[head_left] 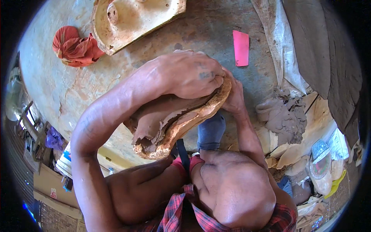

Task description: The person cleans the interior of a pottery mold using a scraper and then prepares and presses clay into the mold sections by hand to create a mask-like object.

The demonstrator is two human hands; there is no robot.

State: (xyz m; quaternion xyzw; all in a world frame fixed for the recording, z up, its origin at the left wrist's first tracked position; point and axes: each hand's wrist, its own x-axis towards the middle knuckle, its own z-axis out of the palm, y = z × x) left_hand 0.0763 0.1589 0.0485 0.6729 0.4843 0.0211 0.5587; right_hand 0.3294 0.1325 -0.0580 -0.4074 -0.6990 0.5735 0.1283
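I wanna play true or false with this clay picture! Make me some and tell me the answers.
1. The left hand and right hand are on a clay-lined mold. True.
2. A crumpled red cloth lies left of the pink strip. True.
3. The right hand holds the pink strip. False: it's on the clay-lined mold.
4. A clay heap is on the right. True.
5. The clay heap is a smooth ball. False: it's rough and uneven.

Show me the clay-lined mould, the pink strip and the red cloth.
Clay-lined mould (185, 126), head view: on its rough rim.
Pink strip (241, 48), head view: middle of its flat face.
Red cloth (74, 46), head view: on its crumpled folds.
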